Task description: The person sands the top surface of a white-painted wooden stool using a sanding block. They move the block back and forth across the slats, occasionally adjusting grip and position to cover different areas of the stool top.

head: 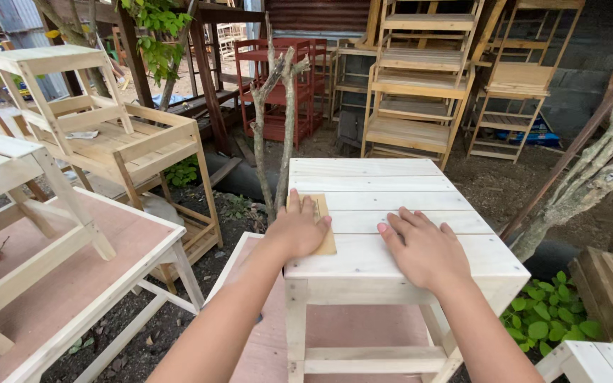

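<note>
- Far left: a bare wood stool [19,206] sits on a pinkish-topped bench [118,248].
- Left hand [298,228] presses a tan sandpaper sheet [323,225] flat on the slatted stool top [391,213], near its left edge, fingers [305,208] together on it.
- Right hand [423,248] lies just beside, fingers spread wide, palm flat on the slats, holding nothing.

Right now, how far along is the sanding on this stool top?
The stool is assembled, its slats bare pale wood. The left hand presses sandpaper at the near left edge; the right hand lies flat on the top. How much is sanded, I cannot tell.
</note>
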